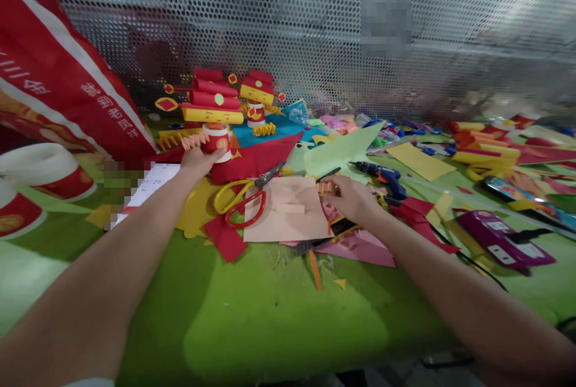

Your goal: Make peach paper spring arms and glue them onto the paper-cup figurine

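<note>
My left hand (200,160) is closed round the base of a red and white paper cup (218,140), which carries a red and yellow paper figure (213,102) with folded paper arms. My right hand (346,195) has its fingers pressed together at the right edge of a pale peach paper sheet (288,225), on a small folded orange paper strip (327,187). A small peach strip (290,209) lies on the sheet. Scissors with red and yellow handles (245,202) rest across the sheet's left corner.
Behind stands a second paper figure (256,99) before a perforated metal panel (288,33). At right are a blue glue gun (380,176), a purple power strip (501,240) and coloured paper scraps. White and red cups (49,171) and a large red bag (85,75) stand left.
</note>
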{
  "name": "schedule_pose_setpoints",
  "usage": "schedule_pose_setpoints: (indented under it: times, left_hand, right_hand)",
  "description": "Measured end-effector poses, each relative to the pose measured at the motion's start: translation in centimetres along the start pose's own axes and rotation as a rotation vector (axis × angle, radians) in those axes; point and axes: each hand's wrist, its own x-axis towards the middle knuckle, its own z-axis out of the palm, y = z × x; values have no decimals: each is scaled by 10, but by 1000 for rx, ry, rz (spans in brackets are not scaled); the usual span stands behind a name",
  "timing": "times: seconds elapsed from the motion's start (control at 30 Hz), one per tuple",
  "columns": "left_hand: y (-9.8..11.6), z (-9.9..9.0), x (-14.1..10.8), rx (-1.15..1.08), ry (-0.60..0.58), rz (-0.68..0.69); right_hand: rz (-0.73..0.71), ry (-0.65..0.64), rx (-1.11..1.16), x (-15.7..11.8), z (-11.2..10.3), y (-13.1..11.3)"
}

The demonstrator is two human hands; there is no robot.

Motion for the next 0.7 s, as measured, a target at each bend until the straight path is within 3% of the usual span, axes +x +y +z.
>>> schedule_pose_setpoints:
  times: [0.2,0.33,0.43,0.57,0.7]
  left_hand:
    - [3,6,1,422,58,87]
    - [9,5,-2,548,-17,25]
    - [12,2,-5,591,-72,2]
    - [15,0,-6,682,-100,26]
    - [16,1,-7,754,-166,73]
  right_hand:
    - [-100,-2,-188,-2,4,1]
    - [-155,67,-214,-4,4,2]
    - [-305,74,-157,-6,-2,0]
    - [-603,-160,-10,-12,-14,-9]
    - [-687,-405,-11,-19,-21,-21]
